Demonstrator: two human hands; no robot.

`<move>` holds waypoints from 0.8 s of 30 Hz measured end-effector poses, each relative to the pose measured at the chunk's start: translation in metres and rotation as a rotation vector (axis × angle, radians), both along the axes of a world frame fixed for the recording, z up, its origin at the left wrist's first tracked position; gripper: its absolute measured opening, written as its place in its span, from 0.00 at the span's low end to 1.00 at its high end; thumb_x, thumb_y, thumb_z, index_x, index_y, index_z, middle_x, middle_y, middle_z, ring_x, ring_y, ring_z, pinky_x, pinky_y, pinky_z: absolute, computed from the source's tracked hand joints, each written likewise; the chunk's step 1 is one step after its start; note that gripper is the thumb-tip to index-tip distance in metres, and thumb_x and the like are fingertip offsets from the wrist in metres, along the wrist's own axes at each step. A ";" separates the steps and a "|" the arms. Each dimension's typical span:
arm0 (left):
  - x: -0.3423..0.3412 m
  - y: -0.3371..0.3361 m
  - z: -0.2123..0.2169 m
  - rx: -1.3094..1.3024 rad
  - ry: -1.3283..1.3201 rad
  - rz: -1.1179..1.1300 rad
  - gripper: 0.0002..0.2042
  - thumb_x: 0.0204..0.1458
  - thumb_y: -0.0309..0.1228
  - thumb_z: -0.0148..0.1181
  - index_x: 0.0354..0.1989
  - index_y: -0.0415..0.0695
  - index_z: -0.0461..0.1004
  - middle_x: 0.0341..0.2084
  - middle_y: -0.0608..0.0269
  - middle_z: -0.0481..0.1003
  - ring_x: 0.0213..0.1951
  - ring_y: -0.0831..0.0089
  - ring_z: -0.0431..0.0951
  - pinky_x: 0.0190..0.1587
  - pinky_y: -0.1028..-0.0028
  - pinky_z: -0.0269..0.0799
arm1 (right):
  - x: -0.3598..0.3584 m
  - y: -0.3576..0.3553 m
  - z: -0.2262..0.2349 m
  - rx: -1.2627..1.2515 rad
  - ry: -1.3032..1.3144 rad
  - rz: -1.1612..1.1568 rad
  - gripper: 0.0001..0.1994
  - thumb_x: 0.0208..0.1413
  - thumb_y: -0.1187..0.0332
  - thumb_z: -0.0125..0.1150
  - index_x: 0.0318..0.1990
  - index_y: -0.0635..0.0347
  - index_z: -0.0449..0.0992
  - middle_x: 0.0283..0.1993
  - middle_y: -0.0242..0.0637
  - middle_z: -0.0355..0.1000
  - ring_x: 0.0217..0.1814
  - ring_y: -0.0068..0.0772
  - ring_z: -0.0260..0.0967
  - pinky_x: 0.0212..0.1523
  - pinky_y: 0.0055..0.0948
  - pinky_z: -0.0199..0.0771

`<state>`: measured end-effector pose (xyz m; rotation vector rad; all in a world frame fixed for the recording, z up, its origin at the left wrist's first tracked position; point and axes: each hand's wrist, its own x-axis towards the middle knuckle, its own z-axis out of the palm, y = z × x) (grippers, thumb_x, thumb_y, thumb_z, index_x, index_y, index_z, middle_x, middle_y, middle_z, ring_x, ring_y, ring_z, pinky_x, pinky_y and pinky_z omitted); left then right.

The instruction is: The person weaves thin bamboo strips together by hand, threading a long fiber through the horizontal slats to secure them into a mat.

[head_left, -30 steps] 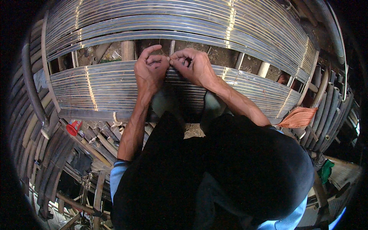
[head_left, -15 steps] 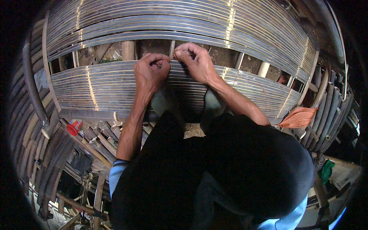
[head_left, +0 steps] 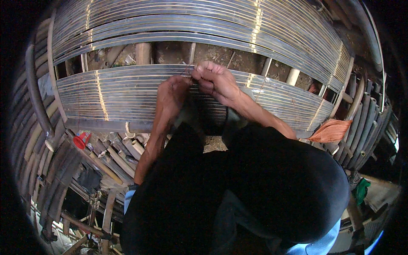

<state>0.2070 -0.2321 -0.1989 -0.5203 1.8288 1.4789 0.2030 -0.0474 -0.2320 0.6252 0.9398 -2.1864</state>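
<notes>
Hands met at the top edge of the near panel of bamboo slats (head_left: 127, 91): the left hand (head_left: 172, 95) pressed down on the slats, fingers curled, while the right hand (head_left: 214, 80) pinched a thin reddish cord (head_left: 185, 71). Slats lay packed side by side already; the tie at that edge looked unfinished, and a gap showed before the far panel (head_left: 170, 21).

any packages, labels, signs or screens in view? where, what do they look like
None that can be made out.
Closest things: a small red cone-shaped object, lower left among the bamboo poles.
An orange bundle, right, at the end of the slat panel where the left hand and right hand meet.
</notes>
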 end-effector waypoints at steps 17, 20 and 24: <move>0.001 0.005 -0.016 0.090 0.106 0.267 0.07 0.59 0.28 0.64 0.40 0.36 0.80 0.27 0.71 0.77 0.27 0.84 0.71 0.28 0.80 0.64 | -0.016 -0.003 0.007 0.696 0.481 0.155 0.09 0.60 0.70 0.66 0.45 0.63 0.80 0.38 0.39 0.81 0.39 0.25 0.77 0.37 0.29 0.77; 0.003 0.005 -0.023 -0.058 0.213 0.202 0.07 0.58 0.28 0.65 0.38 0.37 0.81 0.23 0.71 0.73 0.25 0.84 0.67 0.26 0.79 0.61 | -0.027 -0.005 0.009 0.943 0.787 0.294 0.07 0.56 0.71 0.68 0.41 0.62 0.81 0.35 0.45 0.80 0.37 0.38 0.79 0.36 0.35 0.78; 0.001 0.007 -0.024 -0.261 0.395 0.140 0.07 0.55 0.29 0.66 0.37 0.38 0.81 0.13 0.71 0.66 0.19 0.85 0.61 0.21 0.76 0.58 | -0.026 -0.006 -0.002 0.972 1.076 0.291 0.06 0.53 0.74 0.66 0.38 0.62 0.82 0.35 0.48 0.79 0.38 0.51 0.78 0.39 0.40 0.79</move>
